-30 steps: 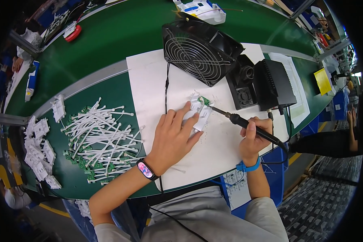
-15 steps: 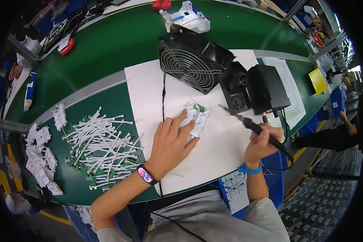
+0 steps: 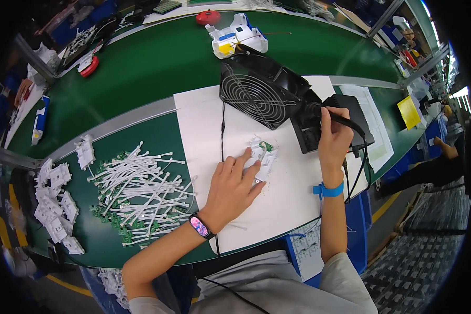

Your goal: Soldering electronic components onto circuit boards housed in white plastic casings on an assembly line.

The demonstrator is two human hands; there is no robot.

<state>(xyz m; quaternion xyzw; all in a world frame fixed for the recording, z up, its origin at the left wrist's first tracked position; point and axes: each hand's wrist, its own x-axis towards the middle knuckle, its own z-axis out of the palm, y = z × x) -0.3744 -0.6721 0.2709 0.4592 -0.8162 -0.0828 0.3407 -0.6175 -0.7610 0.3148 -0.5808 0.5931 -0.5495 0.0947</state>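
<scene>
My left hand point(image 3: 233, 190) rests on a white plastic housing point(image 3: 265, 168), fingertips pressing its top and thumb at its near edge. At the far end of the housing sits a small green circuit board point(image 3: 267, 146). My right hand point(image 3: 334, 138) grips a soldering iron point(image 3: 346, 122) by its handle, fingers pinched round it. The iron's front end is at the black soldering iron stand point(image 3: 304, 133), its tip hidden there. Both the housing and the stand are on a white sheet point(image 3: 235, 225).
A black fan point(image 3: 256, 97) stands beyond the housing, with a black box-shaped unit point(image 3: 361, 123) right of the stand. White cables with green boards point(image 3: 141, 193) lie in a heap at left, beside piled white housings point(image 3: 52, 201). A white-and-blue plastic shell point(image 3: 238, 39) sits farther back.
My right hand has moved away from me with the soldering iron, bringing it from over the sheet to the stand. The left hand stays on the housing. The whole view has shifted slightly.
</scene>
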